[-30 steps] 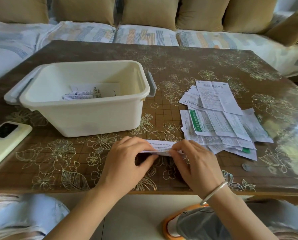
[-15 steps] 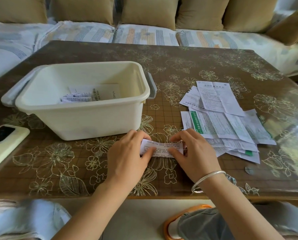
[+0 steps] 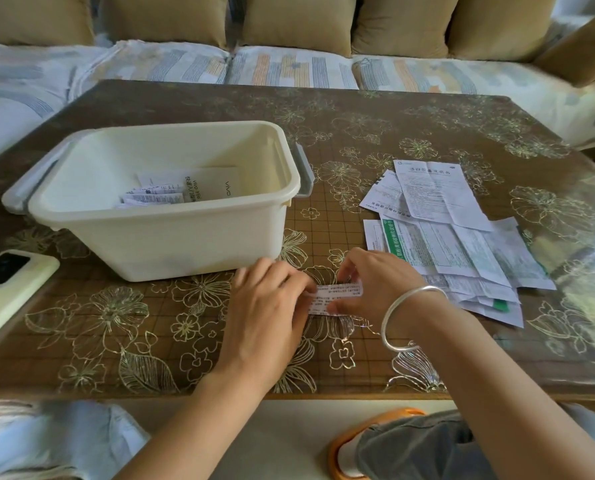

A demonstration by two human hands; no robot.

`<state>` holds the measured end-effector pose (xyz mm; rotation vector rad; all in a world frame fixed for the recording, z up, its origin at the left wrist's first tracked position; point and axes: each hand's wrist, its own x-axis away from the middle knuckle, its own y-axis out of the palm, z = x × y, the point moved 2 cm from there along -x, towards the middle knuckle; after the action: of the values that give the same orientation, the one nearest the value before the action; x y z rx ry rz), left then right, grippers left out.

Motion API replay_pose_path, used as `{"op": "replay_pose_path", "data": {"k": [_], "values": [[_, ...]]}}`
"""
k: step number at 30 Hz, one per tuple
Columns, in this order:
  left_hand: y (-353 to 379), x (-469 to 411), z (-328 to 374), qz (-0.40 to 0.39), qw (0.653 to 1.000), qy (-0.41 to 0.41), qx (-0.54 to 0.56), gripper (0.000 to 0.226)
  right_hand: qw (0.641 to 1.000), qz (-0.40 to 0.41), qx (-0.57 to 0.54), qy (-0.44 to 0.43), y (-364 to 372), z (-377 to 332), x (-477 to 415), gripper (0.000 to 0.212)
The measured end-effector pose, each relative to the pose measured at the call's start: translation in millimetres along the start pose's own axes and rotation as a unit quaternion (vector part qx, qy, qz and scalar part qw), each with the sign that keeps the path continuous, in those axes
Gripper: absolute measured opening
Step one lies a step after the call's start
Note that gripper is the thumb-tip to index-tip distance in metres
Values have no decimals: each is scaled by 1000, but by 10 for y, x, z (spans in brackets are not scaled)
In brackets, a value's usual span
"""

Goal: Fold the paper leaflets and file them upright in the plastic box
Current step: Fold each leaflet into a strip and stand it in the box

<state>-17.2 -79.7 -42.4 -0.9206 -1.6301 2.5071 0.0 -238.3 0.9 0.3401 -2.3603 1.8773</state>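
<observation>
A folded leaflet (image 3: 334, 298) lies flat on the table (image 3: 375, 133) just in front of the plastic box (image 3: 185, 244), between the two hands. The left hand (image 3: 271, 306) rests palm down with its fingers close together, pressing on the strip's left end and hiding it. The right hand (image 3: 372, 285) pinches the right part, bent fingers on the far edge and thumb on the near edge, just beside the loose pile of unfolded leaflets (image 3: 462, 244).
</observation>
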Motion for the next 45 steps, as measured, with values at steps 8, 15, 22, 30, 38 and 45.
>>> {"op": "replay_pose_path", "data": {"k": [8,15,22,30,38,45], "values": [[14,4,-58,-4,997,-13,77,8,998,-65,4,-10,-122,-55,-33,41],[31,-12,-93,-39,992,-29,112,25,995,-15,-93,8,-68,-15,63,25],[25,-25,-83,-47,992,-29,115,34,905,43,-424,10,130,-2,366,19],[13,-103,-201,-89,986,-26,135,26,950,235,-113,-175,474,-49,523,36],[-126,-16,-321,-120,969,-48,210,54,957,215,-61,-186,565,-37,505,43],[-205,-19,-384,-91,975,-86,186,11,952,218,-88,-196,543,-9,510,39]]}}
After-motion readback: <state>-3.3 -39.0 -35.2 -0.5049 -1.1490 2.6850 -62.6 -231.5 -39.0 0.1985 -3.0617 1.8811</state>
